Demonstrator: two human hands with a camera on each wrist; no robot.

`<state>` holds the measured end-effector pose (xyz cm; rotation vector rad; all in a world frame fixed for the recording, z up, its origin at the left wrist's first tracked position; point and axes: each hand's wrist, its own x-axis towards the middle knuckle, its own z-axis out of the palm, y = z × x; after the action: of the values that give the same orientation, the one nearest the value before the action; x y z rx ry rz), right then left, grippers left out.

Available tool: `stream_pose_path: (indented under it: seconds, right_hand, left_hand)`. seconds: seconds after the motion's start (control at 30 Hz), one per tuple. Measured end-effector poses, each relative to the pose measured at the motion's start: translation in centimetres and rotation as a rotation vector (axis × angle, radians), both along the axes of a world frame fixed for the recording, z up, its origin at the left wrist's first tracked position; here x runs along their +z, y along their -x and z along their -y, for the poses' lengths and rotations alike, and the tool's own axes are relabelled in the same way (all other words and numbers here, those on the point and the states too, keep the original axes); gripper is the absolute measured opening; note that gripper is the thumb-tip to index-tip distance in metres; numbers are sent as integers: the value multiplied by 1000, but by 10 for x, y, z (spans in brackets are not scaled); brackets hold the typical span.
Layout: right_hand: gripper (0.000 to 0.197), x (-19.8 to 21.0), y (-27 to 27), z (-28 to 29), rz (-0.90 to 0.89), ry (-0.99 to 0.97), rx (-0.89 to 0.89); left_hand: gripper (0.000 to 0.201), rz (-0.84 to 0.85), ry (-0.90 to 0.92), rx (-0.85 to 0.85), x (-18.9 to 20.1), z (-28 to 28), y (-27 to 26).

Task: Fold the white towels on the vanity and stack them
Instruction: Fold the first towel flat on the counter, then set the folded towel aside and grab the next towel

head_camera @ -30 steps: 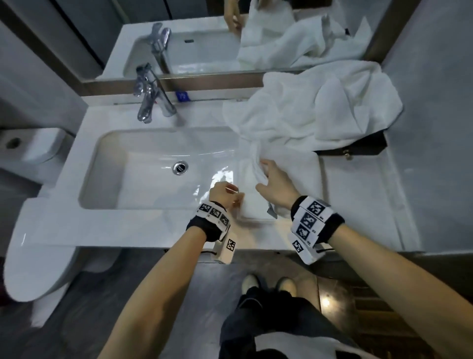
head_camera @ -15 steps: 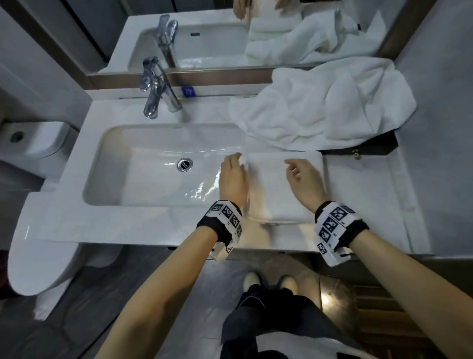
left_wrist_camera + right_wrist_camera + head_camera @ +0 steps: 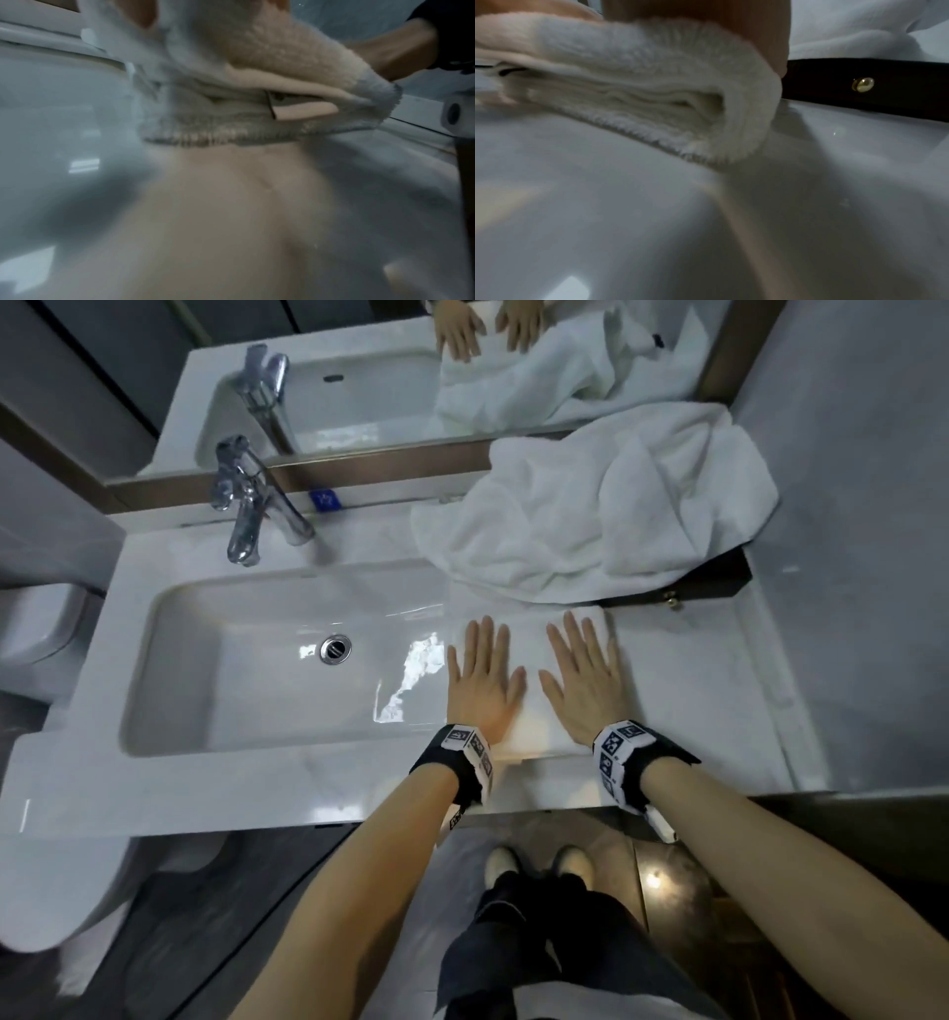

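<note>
A small white towel, folded into a rectangle, lies on the vanity top just right of the basin. My left hand presses flat on its left half, and my right hand presses flat on its right half, fingers straight. The left wrist view shows the folded towel edge-on with its layers and a small label. In the right wrist view the folded towel shows its rounded fold. A large unfolded white towel lies crumpled behind, against the mirror.
The sink basin with its drain is to the left, and a chrome faucet stands at the back. A dark box with a brass stud sits under the crumpled towel. A toilet is at far left, a wall at right.
One second ago both hands were pinching and folding the small towel. They then laid it down and slid forward, and now both lie flat on it with fingers spread.
</note>
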<state>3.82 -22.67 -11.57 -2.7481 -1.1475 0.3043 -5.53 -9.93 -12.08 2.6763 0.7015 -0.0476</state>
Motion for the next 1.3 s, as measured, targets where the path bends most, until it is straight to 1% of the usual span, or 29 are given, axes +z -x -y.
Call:
stream_pose_path:
  seconds: [0.1,0.23,0.37,0.47,0.6,0.73,0.97,1.07,1.13,1.2,1.3]
  right_hand:
    - [59,3,-5,13,44,4,10]
    - [54,6,-19,49,100,14,-10]
    - [52,10,-42,91,123,19,-83]
    - [53,14,-60,117,138,72,-149]
    - [59,17,-77,130,104,111,-233]
    - [66,17,-95,124,66,115,-240]
    - [62,19,-114,110,33,78,-236]
    - [67,21,-116,110,13,48,-232]
    - [68,27,-116,110,-4,41,-230]
    - [62,36,-117,106,-16,-22,-271]
    - [42,55,-126,94,34,-233,-367]
  left_hand:
    - [66,35,56,33,3,14,-3]
    - [70,20,89,-51,7,46,-15]
    - [72,-14,121,-110,10,85,-41]
    - [72,-42,126,-162,15,107,-68]
    - [73,-55,103,-213,17,122,-95]
    - [72,-36,83,-192,16,123,-116]
    - [71,6,29,-120,5,124,-129]
    - [70,-28,12,-138,10,122,-129]
    - [64,-20,-39,-172,19,112,-129]
    - [53,48,-102,-196,32,96,-131]
    - [43,178,-160,-183,56,62,-140]
